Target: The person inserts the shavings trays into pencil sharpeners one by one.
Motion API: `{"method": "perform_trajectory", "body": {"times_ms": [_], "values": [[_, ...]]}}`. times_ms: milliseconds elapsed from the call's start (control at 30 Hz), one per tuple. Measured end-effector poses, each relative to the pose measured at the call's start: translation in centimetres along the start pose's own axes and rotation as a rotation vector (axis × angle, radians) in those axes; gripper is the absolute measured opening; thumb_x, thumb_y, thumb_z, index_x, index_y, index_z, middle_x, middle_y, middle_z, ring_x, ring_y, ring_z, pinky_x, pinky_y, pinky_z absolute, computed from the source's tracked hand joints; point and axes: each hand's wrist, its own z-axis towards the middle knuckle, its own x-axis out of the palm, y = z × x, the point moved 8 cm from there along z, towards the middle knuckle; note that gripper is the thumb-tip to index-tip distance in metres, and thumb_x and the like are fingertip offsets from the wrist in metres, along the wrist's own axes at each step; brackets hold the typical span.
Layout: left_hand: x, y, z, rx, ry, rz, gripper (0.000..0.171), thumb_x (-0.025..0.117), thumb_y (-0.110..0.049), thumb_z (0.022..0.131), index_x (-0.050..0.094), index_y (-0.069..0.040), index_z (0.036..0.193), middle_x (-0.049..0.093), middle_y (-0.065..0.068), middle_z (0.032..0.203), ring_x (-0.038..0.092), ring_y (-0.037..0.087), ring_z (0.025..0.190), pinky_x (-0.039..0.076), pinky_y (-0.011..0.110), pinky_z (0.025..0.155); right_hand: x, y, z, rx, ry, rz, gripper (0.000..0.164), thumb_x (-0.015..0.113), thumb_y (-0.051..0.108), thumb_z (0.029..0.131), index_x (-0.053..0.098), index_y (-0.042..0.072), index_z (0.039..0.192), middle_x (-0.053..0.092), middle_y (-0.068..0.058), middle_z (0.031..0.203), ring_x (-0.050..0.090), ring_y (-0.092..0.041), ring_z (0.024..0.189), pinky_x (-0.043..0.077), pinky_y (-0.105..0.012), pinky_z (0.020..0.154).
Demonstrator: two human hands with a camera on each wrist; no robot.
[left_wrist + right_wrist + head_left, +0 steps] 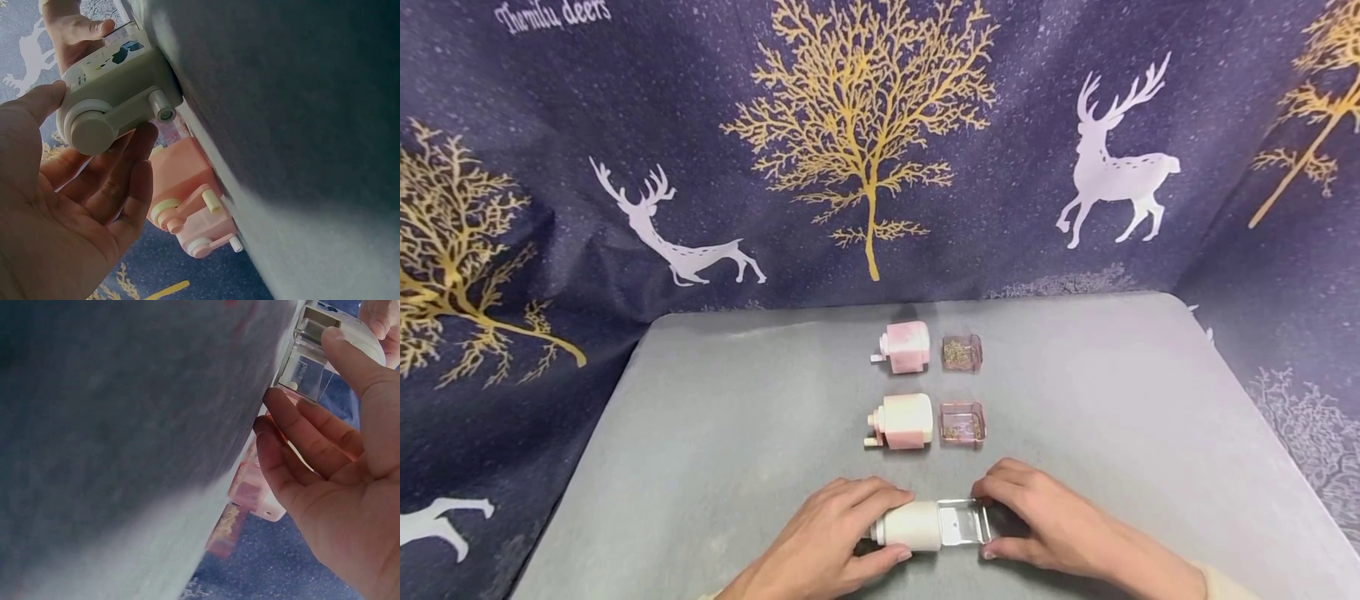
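A cream-white hand-crank pencil sharpener [913,527] lies at the near side of the table. My left hand [823,537] grips its body, thumb on the near side and fingers on the far side. In the left wrist view, its crank [134,109] faces the palm. From the opposite end a clear shavings drawer [961,523] sticks out, partly drawn from the body. My right hand [1052,518] pinches the outer end of this drawer between thumb and fingers. A small pale bit [293,385] shows inside it in the right wrist view.
Beyond the hands stands a cream-and-pink sharpener [907,421], its pinkish drawer [962,406] lying separately to the right. Farther back is a pink sharpener [907,347] beside another drawer [976,354] with shavings. The grey table [737,433] meets a dark deer-patterned cloth [820,283] behind.
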Motion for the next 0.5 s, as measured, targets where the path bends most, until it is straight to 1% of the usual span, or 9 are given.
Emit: {"method": "perform_trajectory", "body": {"times_ms": [233, 500], "values": [[-0.20, -0.02, 0.03, 0.008, -0.009, -0.008, 0.045, 0.061, -0.049, 0.093, 0.058, -0.023, 0.130, 0.056, -0.017, 0.120, 0.054, 0.002, 0.105, 0.050, 0.033, 0.088, -0.05, 0.09, 0.21, -0.003, 0.000, 0.003, 0.051, 0.078, 0.048, 0.077, 0.064, 0.014, 0.112, 0.060, 0.010, 0.106, 0.054, -0.004, 0.098, 0.054, -0.029, 0.084], [-0.08, 0.00, -0.11, 0.009, -0.017, -0.012, 0.045, 0.061, -0.050, 0.092, 0.059, -0.023, 0.129, 0.056, -0.017, 0.119, 0.054, 0.001, 0.102, 0.051, 0.032, 0.086, 0.01, 0.33, 0.36, -0.001, -0.004, -0.005, 0.050, 0.078, 0.047, 0.076, 0.064, 0.013, 0.111, 0.061, 0.010, 0.104, 0.055, -0.003, 0.094, 0.054, -0.025, 0.079]]}}
